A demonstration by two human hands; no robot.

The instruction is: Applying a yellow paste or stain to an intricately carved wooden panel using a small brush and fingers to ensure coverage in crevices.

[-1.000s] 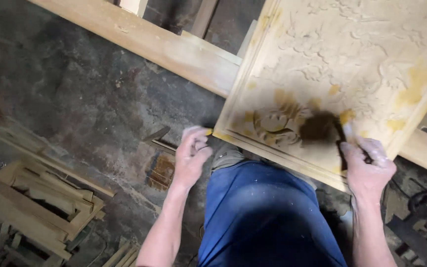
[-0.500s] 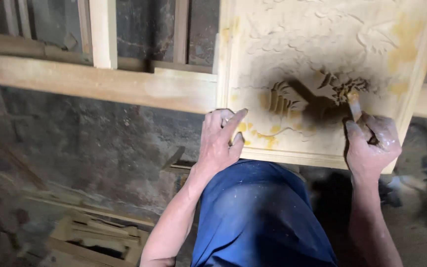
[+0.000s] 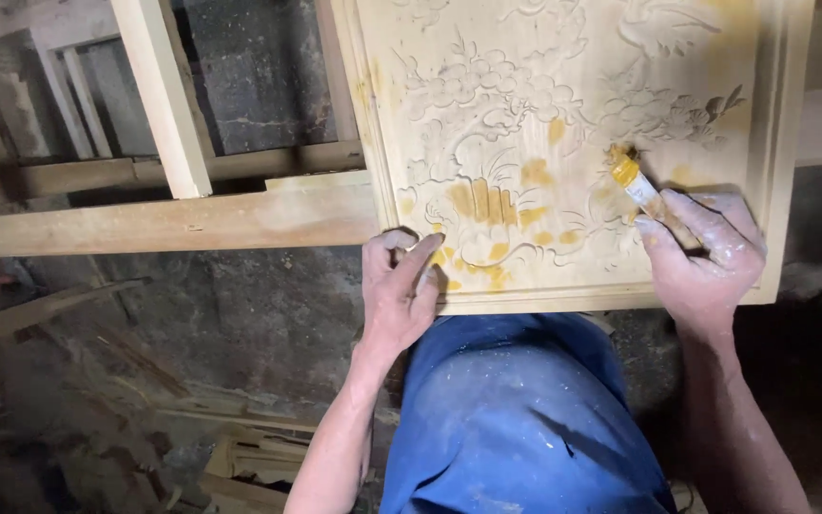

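Carved panel: a pale wooden panel point(image 3: 563, 143) with relief carving of flowers, leaves and scrolls fills the upper centre and upper right of the frame; its lower edge lies just above the person's lap.
Stain patches: yellow-ochre blotches point(image 3: 487, 202) sit on the carving in the lower middle of the panel, with smaller spots near its lower left corner.
Right hand: the right hand point(image 3: 701, 252), at the right of the frame, has its fingers closed around a small brush; the hand is dusted with pale powder.
Brush: the brush point(image 3: 641, 188) slants up and left from the hand, its yellow-loaded tip touching the carving right of centre.
Left hand: the left hand point(image 3: 400, 290) rests on the lower left corner of the panel, fingers curled over the edge and pressing on it, holding nothing else.
Clothing: blue cloth point(image 3: 516, 419) covers the lap at the bottom centre.
Beam: a long wooden beam point(image 3: 164, 221) runs from the left edge to the panel's left side, with an upright post point(image 3: 164, 95) crossing above it.
Floor: dark, rough floor point(image 3: 240, 314) with wood offcuts point(image 3: 240, 457) at the lower left.
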